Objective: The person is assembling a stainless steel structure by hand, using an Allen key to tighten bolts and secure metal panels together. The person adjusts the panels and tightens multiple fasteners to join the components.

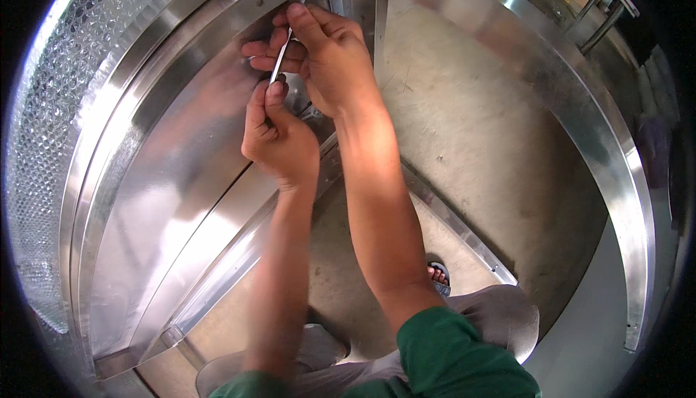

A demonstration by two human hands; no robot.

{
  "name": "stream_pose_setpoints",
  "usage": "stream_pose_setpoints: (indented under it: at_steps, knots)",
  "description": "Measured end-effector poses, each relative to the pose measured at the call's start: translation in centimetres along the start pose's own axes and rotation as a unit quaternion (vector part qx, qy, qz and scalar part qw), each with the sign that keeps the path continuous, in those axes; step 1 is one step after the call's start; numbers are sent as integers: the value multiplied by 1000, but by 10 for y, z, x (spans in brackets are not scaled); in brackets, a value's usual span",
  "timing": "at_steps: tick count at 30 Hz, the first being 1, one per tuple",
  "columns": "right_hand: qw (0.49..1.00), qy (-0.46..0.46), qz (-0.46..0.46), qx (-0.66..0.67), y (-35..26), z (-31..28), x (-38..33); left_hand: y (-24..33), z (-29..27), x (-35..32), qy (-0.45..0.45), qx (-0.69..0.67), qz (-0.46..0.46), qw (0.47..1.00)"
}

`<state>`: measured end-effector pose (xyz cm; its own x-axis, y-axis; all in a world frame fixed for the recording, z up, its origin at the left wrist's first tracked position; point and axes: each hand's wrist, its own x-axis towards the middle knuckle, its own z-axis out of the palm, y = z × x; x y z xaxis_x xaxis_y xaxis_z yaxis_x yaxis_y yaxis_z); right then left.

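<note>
Both my hands meet at the upper middle, inside a big round stainless steel frame (pixel 507 43). My right hand (pixel 326 57) pinches the upper part of a thin flat metal tool (pixel 280 61), like a slim wrench, held against the frame's inner wall. Just below it, my left hand (pixel 279 141) closes around the tool's lower end. The tool's tip near the frame's corner is partly hidden by my fingers. A small bracket or fastener shows between my two wrists.
A shiny curved steel panel (pixel 167 180) fills the left side, with bubble wrap (pixel 51 130) over its outer rim. Straight steel struts (pixel 464 235) cross a concrete floor (pixel 478 137). My knees and a sandalled foot (pixel 438 276) are at the bottom.
</note>
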<state>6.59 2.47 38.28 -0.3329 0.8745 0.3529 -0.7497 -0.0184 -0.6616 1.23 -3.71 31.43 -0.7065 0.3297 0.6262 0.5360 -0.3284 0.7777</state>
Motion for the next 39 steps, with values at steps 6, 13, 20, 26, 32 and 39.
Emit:
stream_pose_setpoints:
  at_steps: [6,13,20,26,32,39]
  knots:
    - [997,52,6,-58,-3,2,-3,-3,17,-10,30,-31,-48,998]
    - [989,36,-54,-131,11,-23,-7,7,16,-16,-4,51,-32,998]
    - [959,226,128,111,69,-31,-76,22,-7,10,-177,276,143,934]
    - [903,2,111,416,98,-24,-64,49,-10,41,-302,384,184,853]
    - [815,-50,100,569,110,-24,-47,62,-3,51,-315,429,216,818]
    - [834,-1,180,521,114,-1,-53,76,22,67,-253,404,243,845]
